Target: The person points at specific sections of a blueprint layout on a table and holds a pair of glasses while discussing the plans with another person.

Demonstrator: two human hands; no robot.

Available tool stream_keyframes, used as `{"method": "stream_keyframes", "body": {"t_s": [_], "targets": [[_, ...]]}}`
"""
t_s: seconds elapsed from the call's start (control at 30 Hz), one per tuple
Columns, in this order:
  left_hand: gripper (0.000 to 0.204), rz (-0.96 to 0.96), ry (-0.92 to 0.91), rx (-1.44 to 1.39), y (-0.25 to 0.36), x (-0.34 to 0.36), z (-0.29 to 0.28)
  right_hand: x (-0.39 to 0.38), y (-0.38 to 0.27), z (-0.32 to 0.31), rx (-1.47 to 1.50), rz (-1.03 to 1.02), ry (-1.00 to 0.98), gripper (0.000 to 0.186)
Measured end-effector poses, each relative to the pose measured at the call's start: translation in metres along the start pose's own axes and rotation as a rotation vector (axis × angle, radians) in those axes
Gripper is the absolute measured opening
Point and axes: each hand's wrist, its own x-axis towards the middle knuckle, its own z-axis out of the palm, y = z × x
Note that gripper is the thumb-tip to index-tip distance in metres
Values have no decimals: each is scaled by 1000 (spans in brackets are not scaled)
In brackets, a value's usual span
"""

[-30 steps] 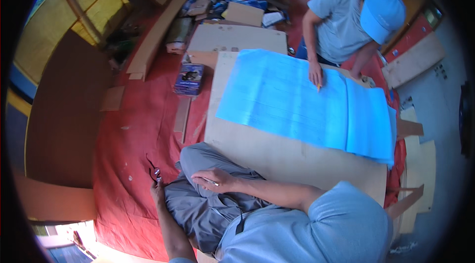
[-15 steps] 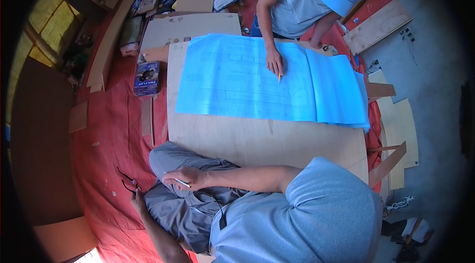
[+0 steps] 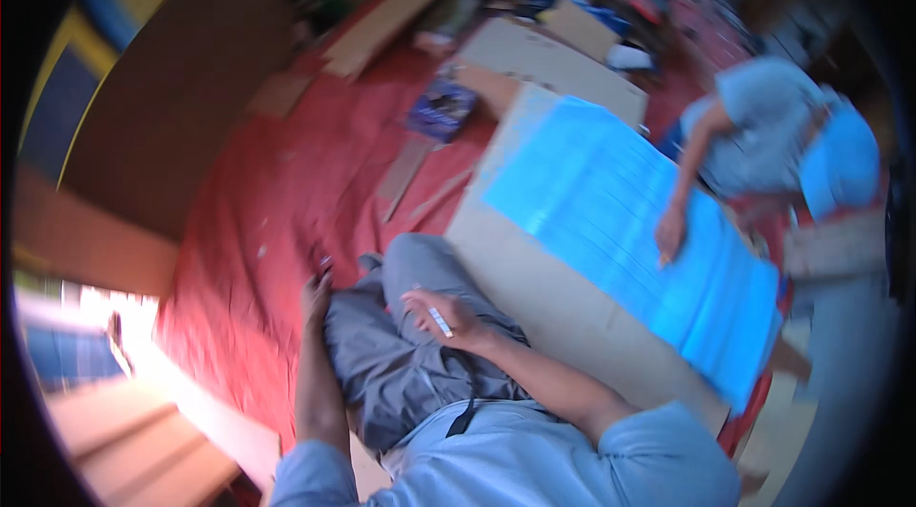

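Observation:
My right hand [image 3: 447,318] is closed around a pale, slim pen [image 3: 440,321] and rests over my bent knee in grey trousers. Off to the left, my left hand [image 3: 316,297] hangs beside my leg above the red sheet, its fingers closed on a pair of dark-framed eyeglasses [image 3: 325,266], smeared by motion. A large blue drawing sheet [image 3: 611,211] lies spread over a plywood board [image 3: 563,288] in front of me, out of reach of both hands. Across it, a co-worker's hand [image 3: 671,232] rests on the sheet with an orange pencil.
A red sheet [image 3: 258,211] covers the floor. A small purple box [image 3: 442,109] sits left of the board, near a narrow wood strip [image 3: 405,178]. Beyond are loose boards [image 3: 405,16] and clutter. The co-worker in a blue cap [image 3: 840,159] sits at the far right.
My view has swung left, so the board, drawing and co-worker now appear farther right and turned. My left sleeve and bright planks at lower left have come into view. Both hands keep their hold.

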Motion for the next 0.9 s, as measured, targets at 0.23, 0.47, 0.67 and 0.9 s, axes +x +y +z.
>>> {"method": "stream_keyframes", "body": {"t_s": [0.23, 0.47, 0.67, 0.9], "targets": [[42, -28, 52, -75, -8, -14, -2, 2, -7, 5, -27, 8, -26, 26], [39, -12, 28, -136, -19, -16, -6, 4, -13, 4, -20, -22, -25, 24], [42, -43, 3, -149, -6, -15, -12, 4, -16, 7, -36, 60, -16, 25], [37, 68, 20, -152, -54, 2, -19, 10, -11, 12, -154, -174, 15, 24]]}}
